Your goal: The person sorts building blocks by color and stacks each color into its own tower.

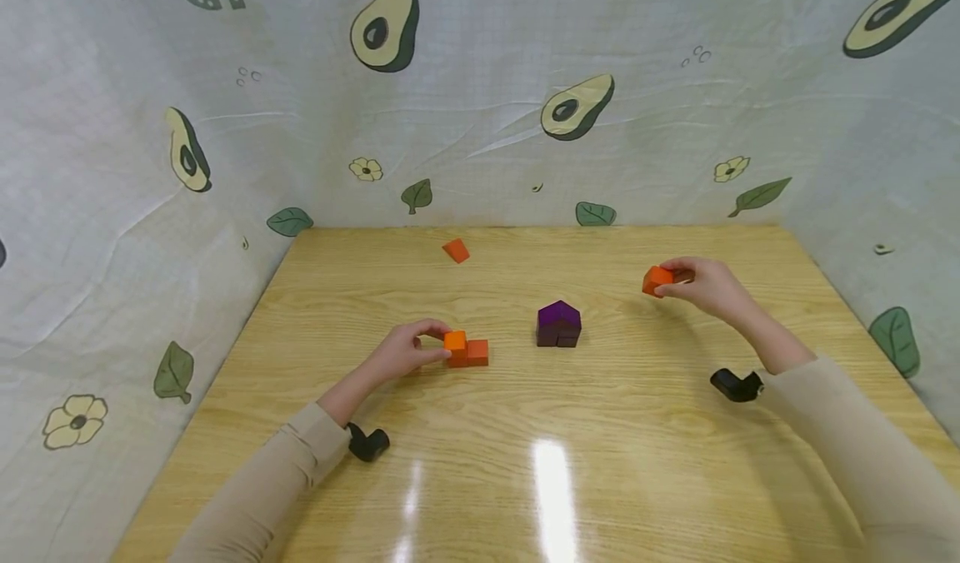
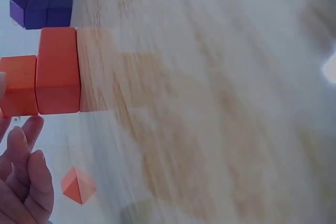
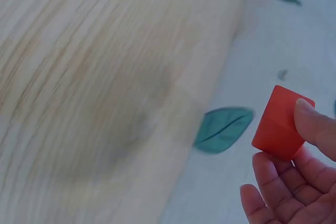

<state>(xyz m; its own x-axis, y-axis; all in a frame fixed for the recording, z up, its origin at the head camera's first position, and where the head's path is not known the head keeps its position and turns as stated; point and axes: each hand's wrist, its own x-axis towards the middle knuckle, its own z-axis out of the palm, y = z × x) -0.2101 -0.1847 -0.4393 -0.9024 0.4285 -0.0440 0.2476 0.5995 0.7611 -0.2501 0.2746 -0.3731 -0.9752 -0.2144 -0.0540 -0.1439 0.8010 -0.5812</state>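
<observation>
My left hand [image 1: 408,351] pinches an orange cube [image 1: 455,342] between thumb and fingers. That cube stands on the left end of a longer orange block [image 1: 477,353], which lies on the table. In the left wrist view the cube [image 2: 18,85] lies flush against the longer block [image 2: 59,72]. At the right, my right hand [image 1: 705,284] holds another orange block [image 1: 657,281] above the table. Its thumb lies across one face of the block [image 3: 281,121] in the right wrist view, with fingers curled at the opposite side.
A house-shaped group of purple blocks [image 1: 558,326] stands mid-table between the hands. Farther back lies an orange triangular block [image 1: 457,251]. Avocado-print cloth [image 1: 480,163] hangs behind the wooden table [image 1: 600,455] and along both sides. Black devices [image 1: 367,444] stick out from both wrists.
</observation>
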